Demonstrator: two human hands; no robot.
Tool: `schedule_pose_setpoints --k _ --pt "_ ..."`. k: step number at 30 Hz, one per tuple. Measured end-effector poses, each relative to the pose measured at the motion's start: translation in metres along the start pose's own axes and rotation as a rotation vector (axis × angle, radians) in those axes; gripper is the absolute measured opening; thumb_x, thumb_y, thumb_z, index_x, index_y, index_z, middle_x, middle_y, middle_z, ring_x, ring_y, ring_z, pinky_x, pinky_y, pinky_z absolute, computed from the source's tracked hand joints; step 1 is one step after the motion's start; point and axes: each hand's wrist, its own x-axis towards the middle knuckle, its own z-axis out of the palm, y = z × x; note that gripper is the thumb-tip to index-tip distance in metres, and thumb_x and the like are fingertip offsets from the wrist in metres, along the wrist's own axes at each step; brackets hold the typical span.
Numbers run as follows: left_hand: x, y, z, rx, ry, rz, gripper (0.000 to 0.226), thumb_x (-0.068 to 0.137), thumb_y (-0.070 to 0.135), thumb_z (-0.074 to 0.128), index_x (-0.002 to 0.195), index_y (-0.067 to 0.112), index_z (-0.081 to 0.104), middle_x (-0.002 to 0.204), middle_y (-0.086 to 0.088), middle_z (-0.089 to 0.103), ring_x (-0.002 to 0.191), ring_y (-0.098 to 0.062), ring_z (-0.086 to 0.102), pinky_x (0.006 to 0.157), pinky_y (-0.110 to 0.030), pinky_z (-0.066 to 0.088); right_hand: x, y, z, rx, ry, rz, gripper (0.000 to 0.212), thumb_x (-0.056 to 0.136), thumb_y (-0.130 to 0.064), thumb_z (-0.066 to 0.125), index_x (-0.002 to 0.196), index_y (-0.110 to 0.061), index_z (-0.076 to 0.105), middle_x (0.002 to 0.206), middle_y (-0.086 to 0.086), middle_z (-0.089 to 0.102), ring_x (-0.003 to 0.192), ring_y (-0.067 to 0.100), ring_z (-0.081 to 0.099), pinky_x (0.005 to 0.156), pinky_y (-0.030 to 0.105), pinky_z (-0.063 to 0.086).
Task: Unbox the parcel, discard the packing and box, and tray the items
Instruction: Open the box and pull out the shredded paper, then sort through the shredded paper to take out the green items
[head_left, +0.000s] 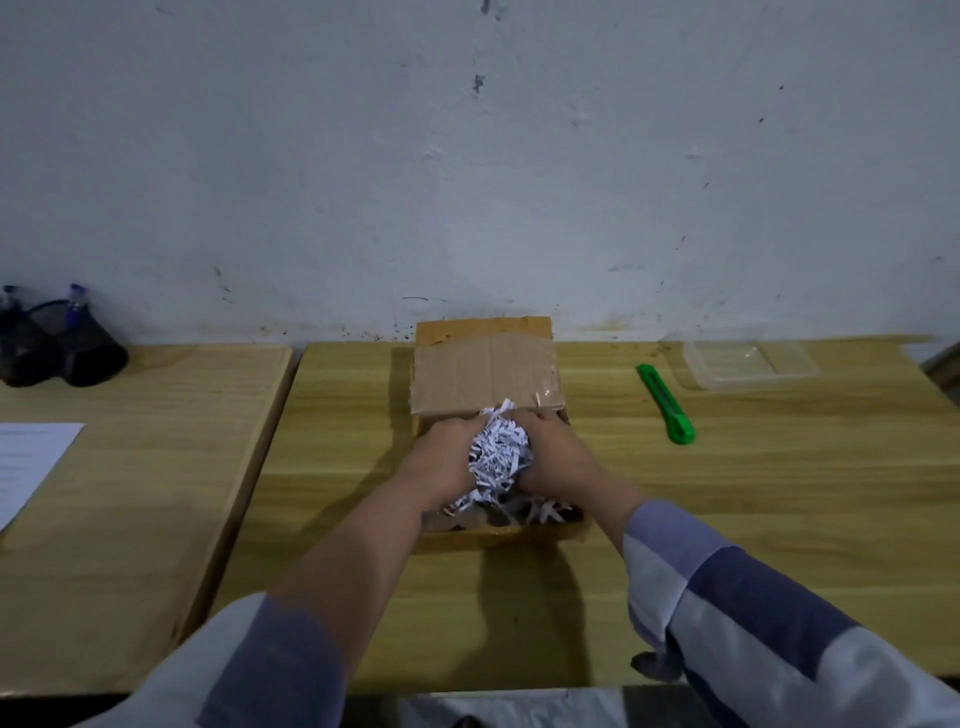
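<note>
Left hand (441, 457) and right hand (558, 457) clasp a wad of shredded paper (500, 452) over the open cardboard box (483, 364) mid-counter (779, 519); green box cutter (666, 404) and clear plastic tray (748, 364) lie right, bare wood between.

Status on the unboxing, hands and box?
Left hand and right hand cupped around shredded paper, over open box. Tray empty. Path clear.

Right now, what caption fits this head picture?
Both hands, left hand and right hand, scoop shredded paper from the open box.
</note>
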Motion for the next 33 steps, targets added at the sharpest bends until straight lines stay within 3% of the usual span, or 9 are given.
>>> schedule_pose_setpoints --k 4,9,14,20,24,27,30,33 --pt "0.012 0.036 -0.029 -0.021 0.032 0.021 0.046 0.082 0.02 0.071 0.126 0.029 0.058 0.115 -0.002 0.067 0.095 -0.021 0.061 0.081 -0.03 0.049 -0.002 0.0 -0.045 0.008 0.05 -0.014 0.072 0.076 -0.018 0.073 0.139 -0.022 0.04 0.129 0.012 0.053 0.125 0.032 0.04 0.105 0.039 0.038" --pt "0.036 0.095 -0.028 0.027 0.042 0.096 0.052 0.078 0.032 0.074 0.127 0.029 0.057 0.122 -0.005 0.064 0.11 -0.029 0.059 0.086 -0.031 0.047 -0.022 0.034 -0.098 -0.033 0.113 -0.018 0.076 0.066 -0.021 0.08 0.135 -0.021 0.046 0.12 0.01 0.061 0.116 0.031 0.045 0.094 0.035 0.044" --pt "0.068 0.17 0.018 -0.002 0.003 0.16 0.052 0.077 0.03 0.076 0.126 0.028 0.057 0.12 -0.006 0.065 0.109 -0.028 0.06 0.081 -0.027 0.046 -0.063 0.105 -0.142 -0.028 0.147 0.081 0.085 0.059 -0.017 0.084 0.135 -0.02 0.047 0.121 0.013 0.058 0.116 0.03 0.045 0.092 0.031 0.043" --pt "0.1 0.254 0.104 -0.043 -0.101 0.17 0.063 0.076 0.022 0.077 0.133 0.028 0.051 0.121 -0.007 0.065 0.11 -0.026 0.061 0.09 -0.034 0.05 -0.116 0.208 -0.164 0.026 0.14 0.201 0.088 0.055 -0.017 0.085 0.134 -0.022 0.048 0.118 0.013 0.056 0.116 0.029 0.047 0.097 0.033 0.045" --pt "0.113 0.275 0.165 -0.037 -0.169 0.142 0.092 0.073 0.016 0.079 0.147 0.033 0.028 0.145 -0.004 0.044 0.131 -0.024 0.045 0.107 -0.036 0.04 -0.138 0.267 -0.153 0.067 0.107 0.23 0.083 0.061 -0.014 0.082 0.136 -0.017 0.045 0.119 0.012 0.055 0.116 0.03 0.045 0.096 0.029 0.04" --pt "0.111 0.278 0.196 0.027 -0.27 0.124 0.095 0.079 0.012 0.074 0.153 0.023 0.014 0.153 -0.009 0.029 0.138 -0.028 0.032 0.111 -0.033 0.031 -0.15 0.297 -0.133 0.129 0.051 0.283 0.088 0.063 -0.012 0.08 0.141 -0.022 0.039 0.128 0.015 0.041 0.116 0.033 0.05 0.103 0.03 0.04" --pt "0.109 0.28 0.206 0.143 -0.25 0.124 0.098 0.08 0.016 0.073 0.152 0.026 0.008 0.149 -0.007 0.033 0.134 -0.03 0.035 0.107 -0.04 0.036 -0.152 0.315 -0.123 0.138 0.049 0.288 0.098 0.058 -0.024 0.083 0.143 -0.032 0.035 0.135 0.016 0.035 0.122 0.037 0.046 0.107 0.041 0.039" --pt "0.111 0.281 0.201 0.245 -0.262 0.108 0.099 0.079 0.031 0.073 0.152 0.03 0.006 0.152 -0.003 0.031 0.136 -0.027 0.033 0.108 -0.04 0.033 -0.15 0.319 -0.131 0.054 -0.032 0.283 0.104 0.059 -0.026 0.082 0.145 -0.037 0.026 0.138 0.015 0.032 0.127 0.037 0.037 0.109 0.044 0.036"
